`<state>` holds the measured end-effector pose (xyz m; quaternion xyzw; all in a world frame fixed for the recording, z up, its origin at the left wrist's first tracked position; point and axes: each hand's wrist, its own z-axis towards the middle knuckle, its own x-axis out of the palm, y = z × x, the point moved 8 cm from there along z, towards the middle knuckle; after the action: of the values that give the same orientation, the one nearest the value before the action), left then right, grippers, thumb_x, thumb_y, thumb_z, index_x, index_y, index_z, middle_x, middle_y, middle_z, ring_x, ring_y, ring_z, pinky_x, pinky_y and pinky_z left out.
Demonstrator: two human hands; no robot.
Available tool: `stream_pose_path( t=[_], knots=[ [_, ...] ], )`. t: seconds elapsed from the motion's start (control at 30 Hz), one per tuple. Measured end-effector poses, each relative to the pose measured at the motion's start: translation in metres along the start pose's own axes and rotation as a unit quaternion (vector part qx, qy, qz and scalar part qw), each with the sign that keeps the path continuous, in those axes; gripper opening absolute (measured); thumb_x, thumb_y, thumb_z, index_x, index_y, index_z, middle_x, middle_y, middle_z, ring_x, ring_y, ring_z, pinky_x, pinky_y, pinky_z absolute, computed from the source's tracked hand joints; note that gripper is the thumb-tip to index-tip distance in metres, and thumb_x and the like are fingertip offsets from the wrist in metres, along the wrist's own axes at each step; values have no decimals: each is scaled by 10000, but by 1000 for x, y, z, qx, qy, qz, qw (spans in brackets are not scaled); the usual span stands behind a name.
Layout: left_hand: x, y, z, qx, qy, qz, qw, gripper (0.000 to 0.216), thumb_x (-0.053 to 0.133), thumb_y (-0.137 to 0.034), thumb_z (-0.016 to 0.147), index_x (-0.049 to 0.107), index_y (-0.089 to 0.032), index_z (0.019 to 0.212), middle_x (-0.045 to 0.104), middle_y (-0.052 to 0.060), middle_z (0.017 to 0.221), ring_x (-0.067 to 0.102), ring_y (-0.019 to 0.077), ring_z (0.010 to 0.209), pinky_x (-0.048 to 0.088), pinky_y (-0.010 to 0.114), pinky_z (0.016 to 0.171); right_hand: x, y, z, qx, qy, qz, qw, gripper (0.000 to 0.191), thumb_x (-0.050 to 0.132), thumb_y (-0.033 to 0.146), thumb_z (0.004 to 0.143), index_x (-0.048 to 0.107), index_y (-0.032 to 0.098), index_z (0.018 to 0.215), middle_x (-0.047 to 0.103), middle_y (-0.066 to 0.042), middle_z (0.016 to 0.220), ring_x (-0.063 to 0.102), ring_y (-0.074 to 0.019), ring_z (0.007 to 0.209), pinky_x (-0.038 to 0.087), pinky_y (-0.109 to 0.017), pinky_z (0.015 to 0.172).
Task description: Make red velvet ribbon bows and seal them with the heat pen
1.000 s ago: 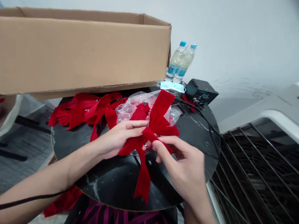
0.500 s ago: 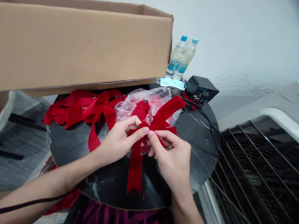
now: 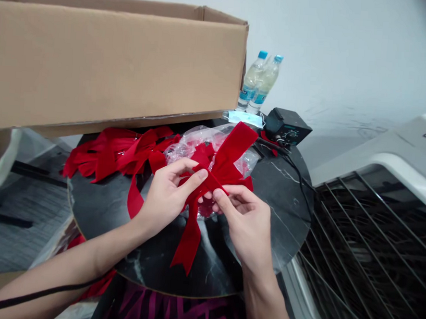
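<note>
A red velvet ribbon bow [image 3: 231, 156] is held between both hands above a round black marbled table [image 3: 136, 241]. My left hand [image 3: 177, 191] pinches it with thumb and fingers on its left side. On the right side, my right hand [image 3: 244, 214] grips an edge between thumb and forefinger. One notched tail hangs down toward the table's front, while a loop sticks up to the upper right. Behind the bow lies a clear plastic bag [image 3: 185, 141] with red pieces in it. A pile of red ribbon bows [image 3: 116, 151] lies left of the bag.
A large cardboard box [image 3: 113, 67] stands behind the table. Two water bottles [image 3: 261, 85], a blue face mask [image 3: 246, 118] and a black control box [image 3: 287, 126] with cables are at the back right. A white appliance with a wire grille [image 3: 367, 226] stands at right.
My thumbs have moved apart, stretching a band of the ribbon between them. The bow has tilted: its upper loop is higher and the hanging tail has swung left.
</note>
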<state>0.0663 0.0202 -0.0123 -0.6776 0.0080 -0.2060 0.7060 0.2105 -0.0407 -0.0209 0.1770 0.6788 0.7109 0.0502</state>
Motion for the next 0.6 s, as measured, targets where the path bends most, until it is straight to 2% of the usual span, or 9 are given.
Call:
stream_pose_path(
  t=[0.1,0.17,0.23,0.3,0.43,0.5,0.6],
  knots=[
    [-5,-3,-5,11,-28,43,999,172,774,-327,885,736,-171,947,760,20,823,723,152,654,608,237,598,0,-5,2,13,20,4,1000,173,856,308,805,794,181,906,776,-21,741,655,-77,601,546,-160,584],
    [-8,-7,-8,27,-53,63,996,158,790,-314,872,751,-172,931,770,22,914,726,138,733,607,222,686,0,-8,2,19,26,5,999,175,853,316,810,805,186,918,762,-12,724,635,-70,587,535,-157,574],
    [-10,-11,-9,45,-74,73,994,123,806,-290,860,763,-179,893,767,2,918,714,114,791,584,186,759,-1,-6,1,5,18,3,1000,144,852,301,811,809,205,909,738,11,694,625,-66,584,533,-155,582],
    [-8,-13,-8,39,-73,59,995,108,816,-278,852,775,-181,872,764,-11,864,702,103,790,569,166,759,-3,-1,-2,-26,-2,-2,1000,109,848,275,814,806,224,901,746,15,731,661,-81,642,556,-169,633],
    [-2,1,-3,-86,-32,-63,994,146,856,-264,808,781,-154,869,787,16,816,722,123,739,598,199,727,-4,3,-7,-70,-30,4,997,73,823,258,839,799,239,905,780,-7,848,714,-123,746,592,-220,712],
    [-1,8,-2,-148,-20,-126,981,168,879,-201,774,778,-143,895,794,21,815,740,121,757,604,188,749,-6,2,-8,-81,-38,22,996,59,819,253,843,792,238,893,764,0,817,694,-117,708,582,-224,691],
    [2,12,-1,-193,12,-169,966,204,875,-102,753,761,-141,918,788,8,803,736,84,731,575,123,707,-10,0,-7,-94,-38,34,994,78,822,235,835,750,217,815,728,14,761,651,-104,660,550,-215,643]
  ],
)
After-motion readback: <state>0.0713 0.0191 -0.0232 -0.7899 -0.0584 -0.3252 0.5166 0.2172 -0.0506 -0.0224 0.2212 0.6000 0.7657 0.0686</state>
